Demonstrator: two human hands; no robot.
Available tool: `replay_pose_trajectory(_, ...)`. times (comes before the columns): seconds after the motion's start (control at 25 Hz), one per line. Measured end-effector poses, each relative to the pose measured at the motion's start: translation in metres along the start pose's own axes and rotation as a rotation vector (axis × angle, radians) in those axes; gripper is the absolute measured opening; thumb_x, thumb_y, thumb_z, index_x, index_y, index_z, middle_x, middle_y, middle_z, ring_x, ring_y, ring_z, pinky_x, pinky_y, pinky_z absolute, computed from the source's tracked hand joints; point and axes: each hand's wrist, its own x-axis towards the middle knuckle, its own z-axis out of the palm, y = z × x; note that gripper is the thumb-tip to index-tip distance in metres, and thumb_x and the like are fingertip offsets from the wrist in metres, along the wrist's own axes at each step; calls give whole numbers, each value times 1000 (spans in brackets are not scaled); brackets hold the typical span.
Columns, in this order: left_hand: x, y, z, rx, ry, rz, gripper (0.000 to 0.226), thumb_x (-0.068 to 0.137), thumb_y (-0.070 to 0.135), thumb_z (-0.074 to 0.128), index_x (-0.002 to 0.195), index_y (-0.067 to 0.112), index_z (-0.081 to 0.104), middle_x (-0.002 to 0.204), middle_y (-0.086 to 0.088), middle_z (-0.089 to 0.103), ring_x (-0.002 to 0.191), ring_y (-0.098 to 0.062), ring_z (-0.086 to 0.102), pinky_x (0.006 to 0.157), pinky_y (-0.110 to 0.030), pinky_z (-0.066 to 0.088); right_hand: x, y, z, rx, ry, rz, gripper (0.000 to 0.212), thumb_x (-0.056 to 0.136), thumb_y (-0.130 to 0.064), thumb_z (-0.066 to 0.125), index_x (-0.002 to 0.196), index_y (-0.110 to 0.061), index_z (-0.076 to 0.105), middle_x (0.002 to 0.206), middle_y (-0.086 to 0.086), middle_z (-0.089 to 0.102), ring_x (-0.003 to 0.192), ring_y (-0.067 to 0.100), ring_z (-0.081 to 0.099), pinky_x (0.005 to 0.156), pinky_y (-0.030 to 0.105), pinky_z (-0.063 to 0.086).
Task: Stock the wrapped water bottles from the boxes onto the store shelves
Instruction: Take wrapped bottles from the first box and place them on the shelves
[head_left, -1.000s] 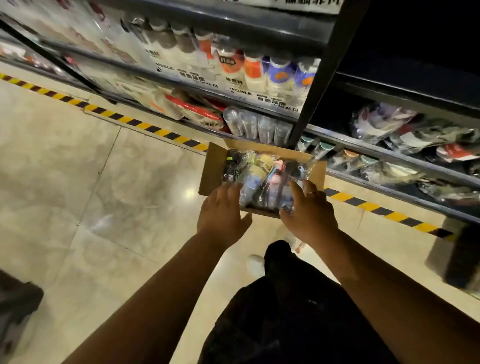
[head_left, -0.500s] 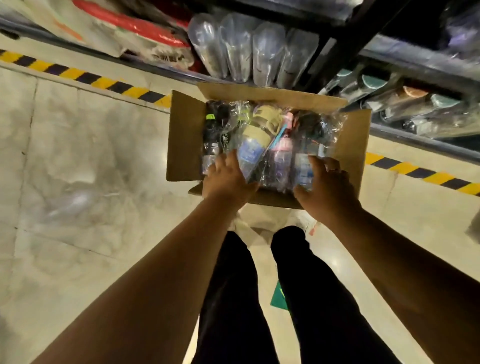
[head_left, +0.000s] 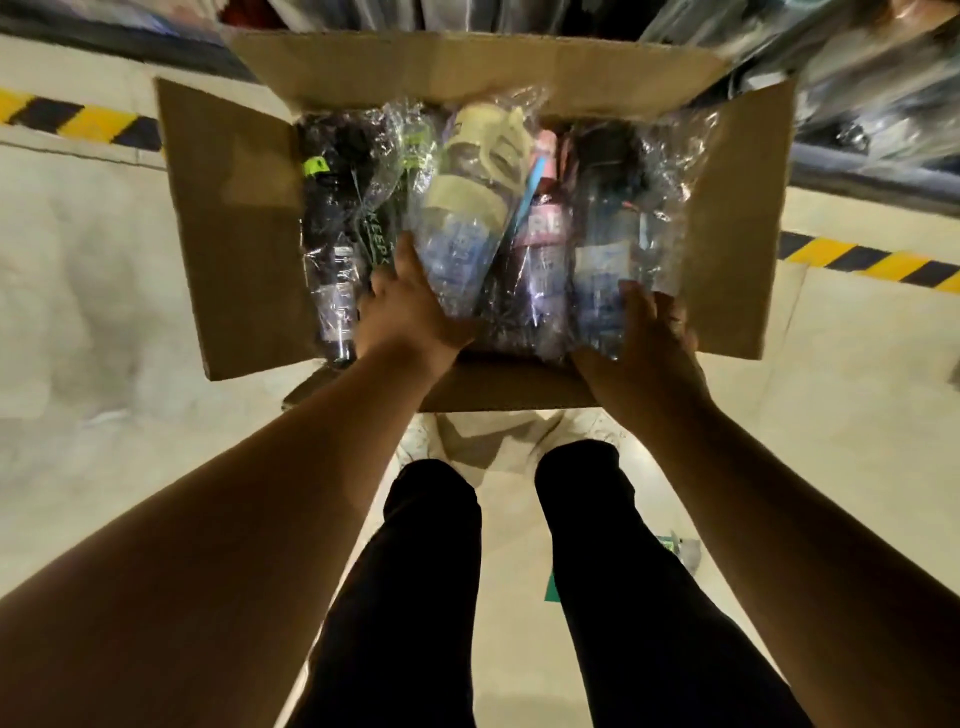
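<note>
A person is bending over an open box (head_left: 234, 218) and looking straight down into it, its four flaps spreading outward. The box is sitting just in front of the shelf (head_left: 862, 174), whose bottom rail is running across the top right. Whether the box is resting on the floor (head_left: 104, 312) or being carried, I cannot tell.

The bottles (head_left: 519, 291) are lying side by side inside the box, caps pointing away from the person, each in crinkly clear plastic. From the left, a black bottle (head_left: 332, 254) with a lime tag is lying against the wall, then a green bottle (head_left: 390, 208). A beige-capped bottle (head_left: 470, 202) is riding on top at a tilt. Next come a pink bottle (head_left: 545, 234) and a blue bottle (head_left: 608, 244) near the right wall.

The left hand (head_left: 410, 312) is reaching over the near wall, fingers stretched out on the wrapping between the green bottle and the beige-capped bottle, thumb splaying out beneath the latter's base; it is not curling round anything. The right hand (head_left: 649, 338) is lying flat on the base of the blue bottle, fingers straight and relaxed, grasping nothing.

Yellow-and-black tape (head_left: 78, 119) is running along the floor at the foot of the shelf, showing on both sides of the box. The person is wearing black trousers (head_left: 415, 597), and white shoes (head_left: 418, 441) are peeking out under the near flap.
</note>
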Motion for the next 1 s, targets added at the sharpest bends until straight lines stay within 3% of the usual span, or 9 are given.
replay_pose_trajectory(0.12,-6,-9,-8,-222,36,52,127,46,68,72,152,28,16,145,-10,46,129,-37,50,102,-57,48,22,-12,-10,-13,52,110,84,87,-55,62,152,-26,17,156,11,25,140,38,27,113,52,30)
replay_pose_trajectory(0.28,-6,-22,-11,-404,65,84,108,50,51,78,145,30,31,133,-2,55,116,-27,60,96,-50,53,56,-17,0,251,-9,294,109,81,-47,73,156,-26,-4,159,15,16,145,40,18,115,53,29)
replay_pose_trajectory(0.4,-4,-31,-4,-470,44,89,103,51,44,83,141,38,32,130,2,57,116,-24,60,97,-48,53,67,-18,14,309,-4,336,116,78,-47,77,156,-27,-7,160,13,19,146,38,19,115,54,27)
replay_pose_trajectory(0.6,-6,-26,2,-492,24,89,103,51,43,83,139,37,29,131,2,55,117,-25,59,98,-49,52,69,-21,22,241,76,327,100,79,-46,75,153,-25,12,153,8,35,139,35,32,106,52,37)
replay_pose_trajectory(0.8,-25,-7,-14,-564,-39,49,95,48,36,86,132,33,41,120,5,61,107,-22,64,89,-46,58,53,-21,-9,454,38,281,89,72,-35,83,144,-23,31,130,1,57,115,25,56,94,39,52)
replay_pose_trajectory(0.88,-37,-1,-26,-642,-40,21,99,41,40,86,130,31,44,121,3,62,109,-23,64,89,-47,58,34,-20,-32,503,47,246,78,76,-32,81,140,-21,38,118,-4,57,100,18,55,81,26,49)
replay_pose_trajectory(1.0,-63,13,-51,-790,-72,24,96,42,36,88,130,20,52,121,-5,66,110,-26,67,90,-49,58,2,-26,-61,573,6,233,75,79,-31,79,140,-19,38,108,-5,52,88,15,58,72,26,45)
